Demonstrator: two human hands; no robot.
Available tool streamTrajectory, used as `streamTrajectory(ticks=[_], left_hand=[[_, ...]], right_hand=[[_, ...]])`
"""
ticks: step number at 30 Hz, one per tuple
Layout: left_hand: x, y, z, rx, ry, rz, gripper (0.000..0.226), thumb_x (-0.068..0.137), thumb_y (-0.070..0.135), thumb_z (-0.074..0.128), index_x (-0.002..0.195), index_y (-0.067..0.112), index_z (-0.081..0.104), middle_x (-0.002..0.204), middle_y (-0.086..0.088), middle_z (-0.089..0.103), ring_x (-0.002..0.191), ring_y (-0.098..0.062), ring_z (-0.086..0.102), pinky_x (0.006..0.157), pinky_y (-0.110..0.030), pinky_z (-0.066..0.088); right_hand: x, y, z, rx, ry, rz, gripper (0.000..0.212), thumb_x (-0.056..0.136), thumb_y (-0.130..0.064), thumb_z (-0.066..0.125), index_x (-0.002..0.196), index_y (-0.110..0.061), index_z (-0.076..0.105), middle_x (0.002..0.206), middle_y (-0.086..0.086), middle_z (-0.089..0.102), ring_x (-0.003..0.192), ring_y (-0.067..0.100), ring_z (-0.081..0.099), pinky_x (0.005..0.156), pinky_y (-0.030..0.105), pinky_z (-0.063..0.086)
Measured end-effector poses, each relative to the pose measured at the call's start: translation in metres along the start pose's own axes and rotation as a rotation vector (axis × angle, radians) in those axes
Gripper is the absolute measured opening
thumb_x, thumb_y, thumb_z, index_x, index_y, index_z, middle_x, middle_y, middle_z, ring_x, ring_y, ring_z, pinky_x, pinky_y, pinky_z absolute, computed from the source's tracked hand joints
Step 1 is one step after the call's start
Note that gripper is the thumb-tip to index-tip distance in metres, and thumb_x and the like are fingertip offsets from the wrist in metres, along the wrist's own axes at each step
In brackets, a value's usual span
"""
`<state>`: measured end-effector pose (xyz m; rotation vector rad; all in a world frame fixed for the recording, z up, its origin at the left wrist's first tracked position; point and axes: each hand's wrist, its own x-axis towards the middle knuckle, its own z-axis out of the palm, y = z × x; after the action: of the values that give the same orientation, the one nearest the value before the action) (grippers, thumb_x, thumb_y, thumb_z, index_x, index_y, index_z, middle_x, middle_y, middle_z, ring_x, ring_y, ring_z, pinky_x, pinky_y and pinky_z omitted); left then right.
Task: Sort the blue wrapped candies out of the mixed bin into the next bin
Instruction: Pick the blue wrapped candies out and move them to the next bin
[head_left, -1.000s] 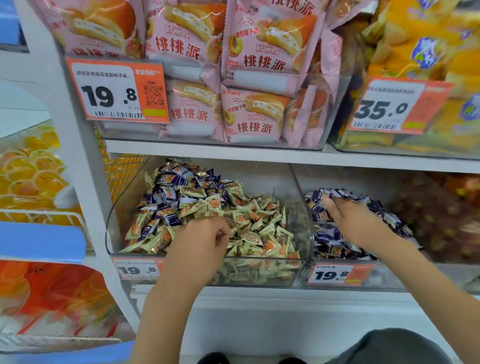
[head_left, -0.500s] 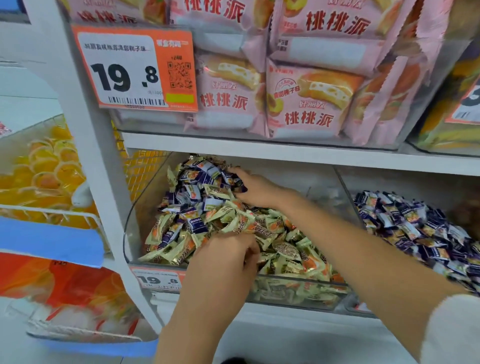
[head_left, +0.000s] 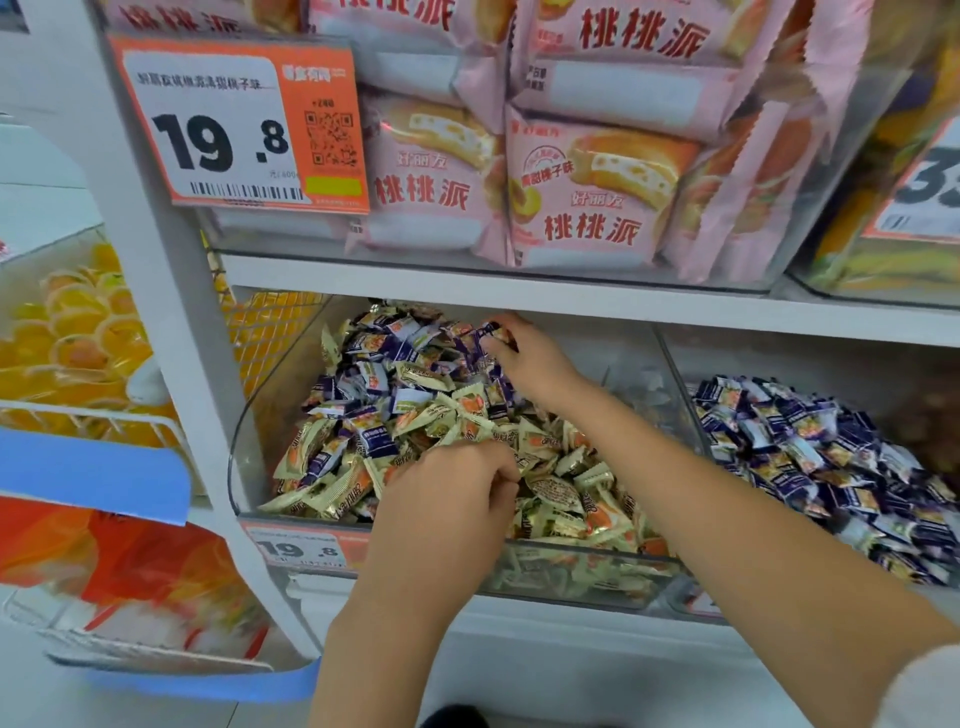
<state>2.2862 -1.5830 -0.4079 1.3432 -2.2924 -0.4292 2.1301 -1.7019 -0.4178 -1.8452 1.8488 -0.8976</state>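
Both my hands work the mixed bin (head_left: 249, 415): my right hand (head_left: 535, 358) pinches a blue wrapped candy (head_left: 493, 332) at the pile's far end, while my left hand (head_left: 452, 499), fingers curled into the near wrappers, grasps candies there; the next bin (head_left: 680, 384) lies right.

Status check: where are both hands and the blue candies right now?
Right hand pinching a blue candy at back of mixed bin. Left hand curled among cream candies. Nothing blocking next bin.

Two bare forearms, pale fuzzy sleeve cuff (head_left: 924, 686) on right arm
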Motion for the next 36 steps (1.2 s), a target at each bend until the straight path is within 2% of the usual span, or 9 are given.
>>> streamTrajectory(ticks=[5, 9, 13, 18, 23, 26, 30, 32, 36], left_hand=[[-0.002, 0.0, -0.004, -0.011, -0.027, -0.019, 0.01, 0.091, 0.025, 0.054, 0.09, 0.028, 0.063, 0.083, 0.012, 0.065, 0.075, -0.007, 0.06, 0.066, -0.023, 0.047], [-0.004, -0.002, -0.006, -0.05, -0.033, -0.044, 0.011, 0.089, 0.022, 0.055, 0.087, 0.027, 0.065, 0.08, 0.011, 0.066, 0.073, -0.009, 0.061, 0.066, -0.03, 0.054], [-0.004, -0.005, -0.006, -0.066, -0.041, -0.045, 0.012, 0.088, 0.022, 0.055, 0.085, 0.027, 0.065, 0.078, 0.011, 0.066, 0.072, -0.01, 0.062, 0.066, -0.033, 0.054], [0.0, -0.009, -0.007, -0.107, 0.023, -0.056, 0.013, 0.09, 0.022, 0.056, 0.099, 0.027, 0.064, 0.093, 0.012, 0.066, 0.081, -0.012, 0.062, 0.072, -0.036, 0.055], [0.017, 0.001, -0.004, -0.192, 0.174, -0.022, 0.054, 0.086, 0.036, 0.062, 0.134, 0.023, 0.041, 0.131, 0.0, 0.047, 0.117, -0.021, 0.047, 0.094, -0.038, 0.045], [0.034, 0.011, 0.005, -0.245, 0.167, -0.022, 0.061, 0.08, 0.044, 0.067, 0.131, 0.017, 0.047, 0.127, -0.004, 0.052, 0.115, -0.021, 0.05, 0.094, -0.034, 0.044], [0.049, 0.012, 0.009, -0.328, 0.209, -0.049, 0.025, 0.08, 0.034, 0.072, 0.092, 0.014, 0.065, 0.08, 0.003, 0.065, 0.077, -0.017, 0.064, 0.07, -0.032, 0.052], [0.05, 0.011, 0.01, -0.292, 0.224, -0.031, 0.017, 0.084, 0.031, 0.067, 0.083, 0.015, 0.065, 0.075, -0.003, 0.067, 0.071, -0.023, 0.065, 0.067, -0.038, 0.053], [0.053, 0.01, 0.014, -0.232, 0.159, -0.035, 0.011, 0.084, 0.029, 0.067, 0.085, 0.019, 0.066, 0.08, -0.002, 0.069, 0.076, -0.023, 0.066, 0.068, -0.038, 0.054]], right_hand=[[-0.011, -0.005, -0.026, 0.038, 0.01, 0.169, 0.049, 0.099, -0.038, 0.04, 0.139, -0.009, 0.038, 0.131, 0.012, 0.051, 0.114, 0.029, 0.051, 0.081, 0.024, 0.034], [-0.019, -0.01, -0.04, 0.132, 0.029, 0.265, 0.058, 0.097, -0.045, 0.041, 0.145, -0.014, 0.032, 0.145, 0.007, 0.04, 0.123, 0.023, 0.047, 0.093, 0.027, 0.037], [-0.03, -0.022, -0.049, 0.461, 0.018, 0.367, 0.053, 0.096, -0.04, 0.045, 0.143, -0.015, 0.036, 0.146, 0.005, 0.04, 0.115, 0.018, 0.052, 0.098, 0.034, 0.042], [-0.042, -0.023, -0.054, 0.886, -0.037, 0.448, 0.02, 0.094, -0.019, 0.054, 0.113, -0.013, 0.054, 0.121, 0.004, 0.05, 0.076, 0.013, 0.043, 0.048, 0.018, 0.045], [-0.057, -0.016, -0.048, 1.037, -0.101, 0.536, 0.036, 0.094, -0.015, 0.055, 0.129, -0.007, 0.051, 0.105, 0.005, 0.05, 0.071, 0.016, 0.039, 0.042, 0.017, 0.04], [-0.067, -0.018, -0.049, 1.033, -0.17, 0.504, 0.025, 0.095, -0.016, 0.052, 0.118, -0.007, 0.055, 0.092, 0.005, 0.057, 0.065, 0.013, 0.045, 0.044, 0.017, 0.039], [-0.073, -0.014, -0.054, 1.087, -0.139, 0.536, 0.013, 0.095, -0.015, 0.052, 0.105, -0.008, 0.056, 0.086, 0.007, 0.054, 0.055, 0.013, 0.045, 0.041, 0.016, 0.035], [-0.078, -0.015, -0.055, 0.838, -0.058, 0.511, 0.014, 0.096, -0.017, 0.052, 0.109, -0.013, 0.054, 0.089, 0.005, 0.053, 0.053, 0.015, 0.049, 0.046, 0.021, 0.038], [-0.081, -0.013, -0.055, 0.476, 0.105, 0.358, 0.028, 0.097, -0.021, 0.05, 0.125, -0.018, 0.05, 0.105, 0.003, 0.054, 0.091, 0.035, 0.061, 0.067, 0.039, 0.05]])
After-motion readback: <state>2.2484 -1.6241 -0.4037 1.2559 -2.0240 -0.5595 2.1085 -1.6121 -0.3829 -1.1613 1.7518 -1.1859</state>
